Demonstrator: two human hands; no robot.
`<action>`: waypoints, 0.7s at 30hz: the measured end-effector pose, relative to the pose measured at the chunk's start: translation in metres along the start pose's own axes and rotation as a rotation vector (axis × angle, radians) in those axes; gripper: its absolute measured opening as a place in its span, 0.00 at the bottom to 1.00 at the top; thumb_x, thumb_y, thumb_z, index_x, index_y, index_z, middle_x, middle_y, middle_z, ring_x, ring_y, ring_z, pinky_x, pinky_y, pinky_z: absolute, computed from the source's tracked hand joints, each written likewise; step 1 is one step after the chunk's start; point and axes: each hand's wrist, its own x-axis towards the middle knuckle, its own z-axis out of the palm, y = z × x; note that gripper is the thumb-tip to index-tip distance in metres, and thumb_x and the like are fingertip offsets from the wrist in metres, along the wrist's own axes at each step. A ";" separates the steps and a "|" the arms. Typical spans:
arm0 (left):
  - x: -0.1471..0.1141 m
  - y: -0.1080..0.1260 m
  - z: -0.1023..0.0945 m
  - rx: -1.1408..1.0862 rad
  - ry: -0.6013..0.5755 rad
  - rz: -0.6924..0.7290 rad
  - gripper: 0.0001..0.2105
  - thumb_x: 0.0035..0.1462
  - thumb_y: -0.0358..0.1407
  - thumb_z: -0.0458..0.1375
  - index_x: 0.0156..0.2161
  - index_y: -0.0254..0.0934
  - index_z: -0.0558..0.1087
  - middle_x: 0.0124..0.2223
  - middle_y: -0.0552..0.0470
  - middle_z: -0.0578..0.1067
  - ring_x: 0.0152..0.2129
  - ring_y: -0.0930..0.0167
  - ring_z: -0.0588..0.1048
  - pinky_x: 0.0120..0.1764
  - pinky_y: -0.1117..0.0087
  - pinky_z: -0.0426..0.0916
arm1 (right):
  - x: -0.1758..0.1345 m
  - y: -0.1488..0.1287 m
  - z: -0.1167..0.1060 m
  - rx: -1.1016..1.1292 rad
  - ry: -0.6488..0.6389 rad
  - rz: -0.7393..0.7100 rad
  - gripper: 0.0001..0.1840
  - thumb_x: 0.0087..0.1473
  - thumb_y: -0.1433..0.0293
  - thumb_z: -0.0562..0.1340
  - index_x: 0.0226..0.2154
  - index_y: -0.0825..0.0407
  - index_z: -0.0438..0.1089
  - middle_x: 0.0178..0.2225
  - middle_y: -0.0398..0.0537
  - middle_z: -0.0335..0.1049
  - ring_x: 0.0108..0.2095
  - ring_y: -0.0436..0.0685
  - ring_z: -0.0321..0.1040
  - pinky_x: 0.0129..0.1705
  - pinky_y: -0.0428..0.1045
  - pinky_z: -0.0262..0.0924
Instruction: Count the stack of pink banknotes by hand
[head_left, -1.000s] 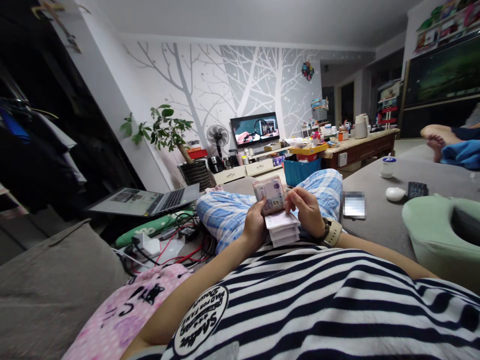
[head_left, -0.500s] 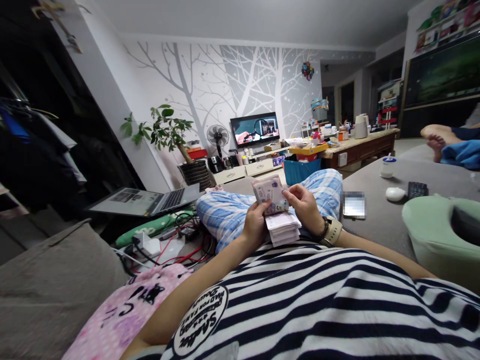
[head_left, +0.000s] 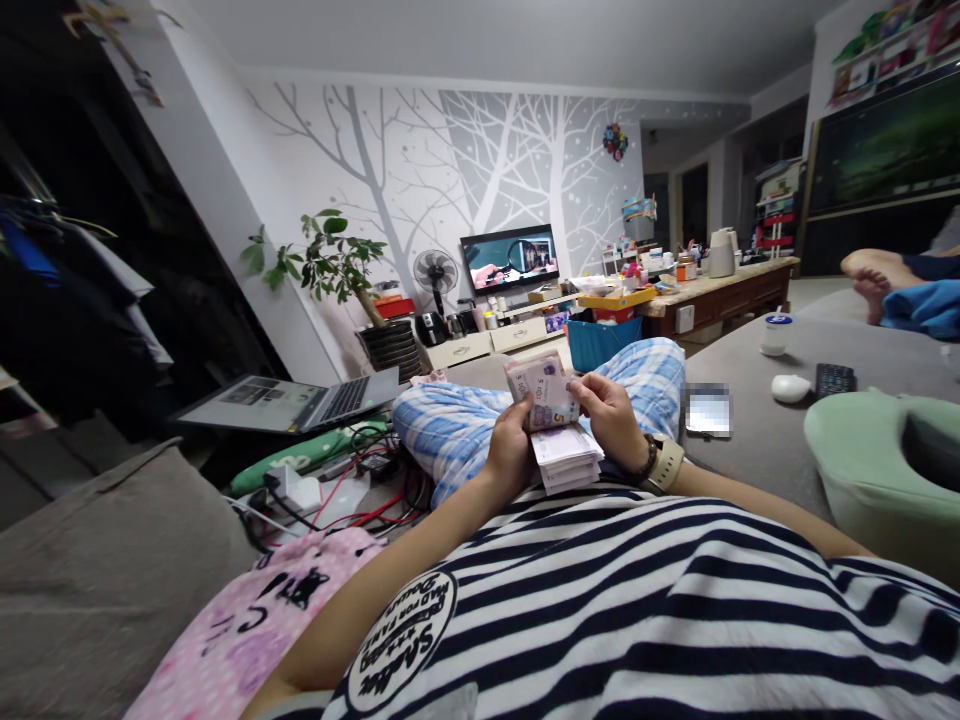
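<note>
A folded wad of banknotes (head_left: 546, 388), pale purple with the figure 5 printed on them, is held up over my crossed legs. My left hand (head_left: 513, 438) grips the wad by its left side, thumb across the front. At the right edge, my right hand (head_left: 609, 408) pinches the top note between thumb and fingers. Below the wad, the notes' other half (head_left: 566, 456) fans out in pale layers toward my striped shirt. The fingers behind the wad are hidden.
An open laptop (head_left: 300, 405) stands on my left, above tangled cables (head_left: 375, 500). On the grey couch to the right lie a blurred-out phone-like device (head_left: 708, 412), a white mouse (head_left: 790, 388), a remote (head_left: 835, 380), a cup (head_left: 776, 335) and a green neck pillow (head_left: 870, 450). Another person's foot (head_left: 872, 285) shows beyond.
My right fingers have shifted slightly at the wad's right edge, and the top note now lies a little differently, showing more of its face. My left hand stays in place.
</note>
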 end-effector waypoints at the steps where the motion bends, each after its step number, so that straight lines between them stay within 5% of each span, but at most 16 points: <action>1: 0.001 -0.001 -0.001 0.000 -0.006 0.001 0.21 0.61 0.41 0.77 0.56 0.33 0.88 0.50 0.37 0.93 0.55 0.42 0.92 0.60 0.45 0.87 | 0.000 0.000 0.000 -0.004 0.004 -0.006 0.34 0.63 0.37 0.71 0.24 0.44 0.66 0.23 0.39 0.62 0.28 0.55 0.56 0.34 0.52 0.60; 7: 0.006 -0.003 -0.006 0.034 -0.022 0.032 0.23 0.61 0.44 0.78 0.56 0.33 0.87 0.48 0.39 0.93 0.53 0.45 0.92 0.58 0.48 0.88 | -0.003 -0.003 0.002 -0.004 0.031 -0.051 0.35 0.66 0.37 0.70 0.23 0.44 0.66 0.22 0.39 0.61 0.28 0.55 0.57 0.36 0.53 0.61; 16: 0.003 0.000 -0.009 0.175 -0.018 0.160 0.14 0.48 0.39 0.77 0.40 0.38 0.85 0.38 0.45 0.90 0.49 0.47 0.91 0.54 0.54 0.86 | -0.009 -0.012 0.002 0.009 0.017 -0.096 0.32 0.66 0.39 0.71 0.26 0.44 0.67 0.24 0.39 0.60 0.29 0.55 0.53 0.34 0.52 0.58; 21: 0.003 0.001 -0.017 0.234 -0.023 0.175 0.10 0.51 0.37 0.75 0.38 0.37 0.85 0.39 0.46 0.91 0.45 0.52 0.90 0.51 0.59 0.84 | -0.010 -0.014 0.002 0.028 0.004 -0.094 0.32 0.65 0.37 0.73 0.28 0.45 0.71 0.24 0.39 0.62 0.28 0.55 0.54 0.34 0.53 0.58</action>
